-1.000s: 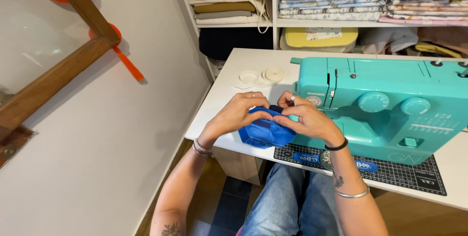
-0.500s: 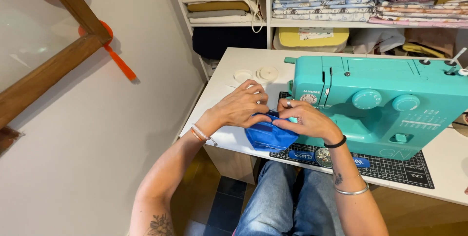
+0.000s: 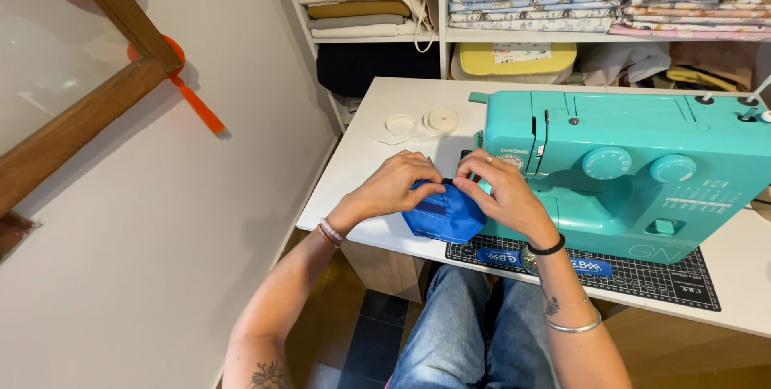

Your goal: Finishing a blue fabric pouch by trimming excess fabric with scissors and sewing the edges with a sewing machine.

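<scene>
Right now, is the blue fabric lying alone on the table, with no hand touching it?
No, both the left hand and right hand grip the blue fabric.

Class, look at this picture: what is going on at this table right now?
A person seated at a white table holds a small piece of blue fabric in both hands. The left hand and right hand pinch its top edge, just in front of a teal sewing machine standing on a dark cutting mat. Two white tape rolls lie farther back.

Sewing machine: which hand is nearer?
Right. The right hand is up against the front of the teal sewing machine, pinching the blue fabric. The left hand grips the fabric's far side, farther from the machine.
</scene>
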